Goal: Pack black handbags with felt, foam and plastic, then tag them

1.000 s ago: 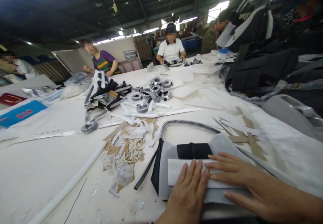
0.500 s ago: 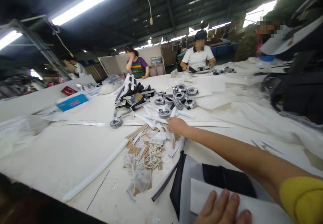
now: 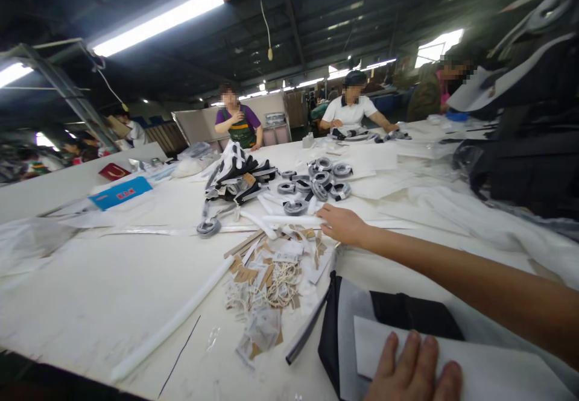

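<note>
Box near table's left edge: blue, red lettering. Bag: black. Coiled straps: grey. Strings: cream.

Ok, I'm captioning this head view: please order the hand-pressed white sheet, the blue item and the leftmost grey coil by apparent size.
Largest: white sheet
Next: blue item
Smallest: leftmost grey coil
</note>
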`<state>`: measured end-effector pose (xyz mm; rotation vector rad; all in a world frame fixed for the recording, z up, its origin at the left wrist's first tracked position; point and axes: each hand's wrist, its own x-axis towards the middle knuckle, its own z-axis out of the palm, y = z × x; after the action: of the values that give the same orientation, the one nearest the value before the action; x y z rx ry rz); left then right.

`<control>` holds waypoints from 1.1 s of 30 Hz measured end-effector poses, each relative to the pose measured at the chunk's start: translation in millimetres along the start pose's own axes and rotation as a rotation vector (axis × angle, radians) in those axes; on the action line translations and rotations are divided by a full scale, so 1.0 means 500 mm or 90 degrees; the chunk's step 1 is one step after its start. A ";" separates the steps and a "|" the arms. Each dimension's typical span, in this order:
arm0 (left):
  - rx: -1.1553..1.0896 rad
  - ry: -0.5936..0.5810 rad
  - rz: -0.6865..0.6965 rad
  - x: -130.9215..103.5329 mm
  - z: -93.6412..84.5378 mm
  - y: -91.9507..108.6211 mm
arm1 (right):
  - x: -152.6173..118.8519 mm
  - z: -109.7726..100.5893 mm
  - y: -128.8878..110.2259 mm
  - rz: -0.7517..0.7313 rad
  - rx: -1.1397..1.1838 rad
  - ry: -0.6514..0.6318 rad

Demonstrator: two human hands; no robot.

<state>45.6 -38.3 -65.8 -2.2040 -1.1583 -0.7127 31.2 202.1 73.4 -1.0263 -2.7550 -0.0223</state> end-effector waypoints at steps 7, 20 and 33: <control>-0.113 -0.196 0.080 0.055 -0.088 -0.052 | -0.413 -0.199 0.120 0.048 0.195 0.067; -0.308 -0.417 0.084 0.131 -0.146 -0.115 | -0.855 -0.052 -0.056 0.072 0.019 0.236; -0.207 -0.328 0.105 0.082 -0.121 -0.081 | -0.757 0.055 -0.122 0.144 -0.028 0.449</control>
<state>19.4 -36.8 13.7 -2.8298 -1.1304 -0.2783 266.2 -86.6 -23.0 -1.0734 -2.0051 -0.3422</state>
